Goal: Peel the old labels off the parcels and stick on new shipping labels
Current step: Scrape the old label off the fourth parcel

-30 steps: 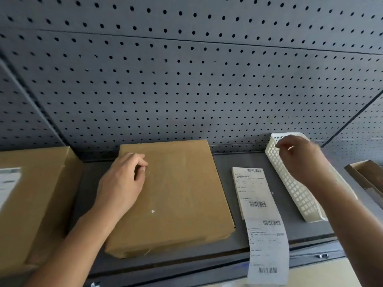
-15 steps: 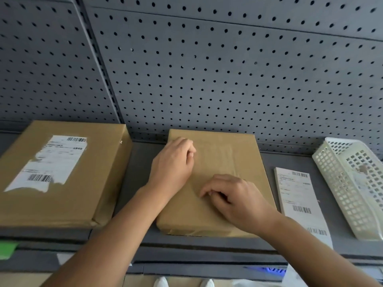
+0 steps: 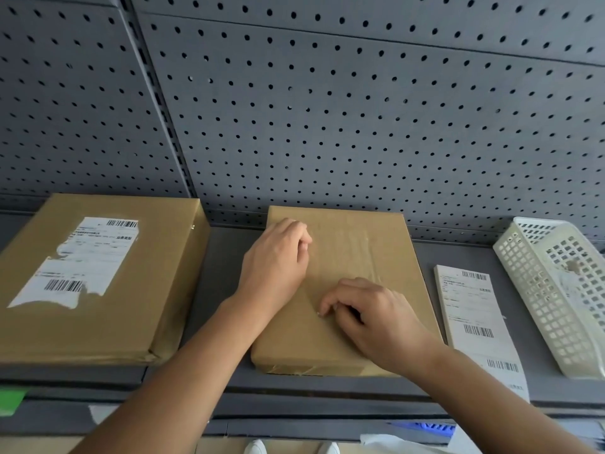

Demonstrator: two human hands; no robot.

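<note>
— Grey metal shelf (image 3: 226, 257), front lip nearest; what crosses it?
— Two bare forearms reach over it. The right hand (image 3: 373, 322) is the nearer one, on the near half of the middle parcel (image 3: 360, 244). Its fingers are curled and bunched, thumb and forefinger tips meeting right at the brown top.
— Pinching anything?
— Too small to tell; I can't say whether a scrap sits between them or only the surface.
— And the left hand (image 3: 278, 257)?
— Farther back, on the same parcel's left part. Its fingers are curled under, knuckles up, with nothing seen in it; it rests on the cardboard.
— Where's the parcel itself?
— Flat on the shelf, mid-frame, its top plain brown with a sheen of clear tape. Just right of it lies a strip of new labels (image 3: 468, 306), white with barcodes, its near end hanging over the shelf's lip.
— Other boxes?
— A bigger parcel (image 3: 157, 306) to the left, apart from the middle one, bearing a torn white label (image 3: 85, 260).
— Far right?
— A white lattice basket (image 3: 537, 309) beside the strip, crumpled scraps inside. Behind everything stands grey pegboard (image 3: 327, 109).
</note>
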